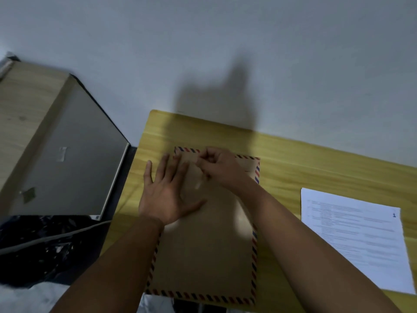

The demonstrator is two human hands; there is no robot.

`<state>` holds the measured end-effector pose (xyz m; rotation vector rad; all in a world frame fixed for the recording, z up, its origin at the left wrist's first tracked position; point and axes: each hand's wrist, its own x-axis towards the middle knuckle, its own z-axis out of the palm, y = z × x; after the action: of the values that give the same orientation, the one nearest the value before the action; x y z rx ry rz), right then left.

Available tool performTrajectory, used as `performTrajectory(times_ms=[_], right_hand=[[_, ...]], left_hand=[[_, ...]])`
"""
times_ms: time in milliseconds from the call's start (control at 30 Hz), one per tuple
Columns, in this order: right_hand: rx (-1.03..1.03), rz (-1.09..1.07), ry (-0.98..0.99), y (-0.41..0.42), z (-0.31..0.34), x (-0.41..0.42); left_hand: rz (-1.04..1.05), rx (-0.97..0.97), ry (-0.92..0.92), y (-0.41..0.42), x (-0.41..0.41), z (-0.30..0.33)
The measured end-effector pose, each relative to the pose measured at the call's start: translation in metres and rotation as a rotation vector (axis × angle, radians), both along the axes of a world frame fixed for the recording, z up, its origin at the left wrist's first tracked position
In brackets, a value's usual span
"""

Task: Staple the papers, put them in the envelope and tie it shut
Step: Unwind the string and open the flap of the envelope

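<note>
A brown envelope (207, 256) with a red and blue striped border lies lengthwise on the yellow wooden table (316, 163). My left hand (164, 193) lies flat on its upper left part, fingers straight and spread. My right hand (218, 168) hovers over the envelope's top flap with fingers curled, pinching something small and pale that looks like the closure string; motion blur hides the detail. A sheet of printed white papers (358, 240) lies on the table to the right, apart from both hands. No stapler is visible.
A closed grey laptop (65, 159) sits on a lighter wooden surface (20, 109) to the left, beyond the table's edge. A black plastic bag (40, 249) and a pale cable lie below it. A plain grey wall stands behind the table.
</note>
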<state>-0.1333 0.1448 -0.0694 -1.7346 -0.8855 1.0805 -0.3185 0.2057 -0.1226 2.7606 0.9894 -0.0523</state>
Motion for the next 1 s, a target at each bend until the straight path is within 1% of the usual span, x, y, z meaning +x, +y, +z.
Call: performTrajectory(times_ms=[100,233,300,433,500,567,667,733,767,833,933,967,1000], right_hand=[[-0.086,0.038,-0.191,-0.016,-0.009,0.004],[-0.201,0.066,-0.329,-0.028,-0.005,0.022],[-0.286,0.12,-0.491,-0.032,0.002,0.034],[-0.471,0.324,-0.844,-0.025,0.01,0.063],[-0.509,0.306,-0.967,-0.015,0.01,0.077],[-0.487,0.221,-0.979,-0.002,0.009,0.089],[-0.313,0.078,-0.935,0.017,0.009,0.089],[-0.2,0.104,-0.872,0.029,0.009,0.077],[-0.167,0.135,-0.803,0.033,0.01,0.068],[-0.128,0.197,-0.576,0.036,0.01,0.05],[-0.153,0.243,-0.033,0.022,0.009,0.03],[-0.187,0.251,0.092,0.014,0.005,0.025],[-0.217,0.261,0.159,0.005,0.003,0.021]], left_hand=[[-0.001,0.007,-0.025,0.0,-0.001,-0.002],[0.01,0.009,-0.024,0.0,-0.002,-0.003],[0.015,0.012,-0.025,-0.001,-0.001,-0.003],[0.025,0.01,-0.013,-0.001,-0.001,-0.002],[0.033,0.002,-0.007,-0.001,0.0,-0.002],[0.039,-0.003,-0.011,-0.001,0.001,-0.002],[0.039,-0.013,-0.009,-0.001,0.002,-0.002],[0.038,-0.008,-0.004,-0.001,0.002,-0.001],[0.039,-0.004,-0.006,-0.001,0.002,0.0],[0.04,0.001,-0.011,-0.002,0.003,0.001],[0.039,0.003,-0.005,-0.002,0.003,0.001],[0.039,0.004,-0.004,-0.002,0.004,0.001],[0.041,0.003,-0.006,-0.002,0.003,0.0]])
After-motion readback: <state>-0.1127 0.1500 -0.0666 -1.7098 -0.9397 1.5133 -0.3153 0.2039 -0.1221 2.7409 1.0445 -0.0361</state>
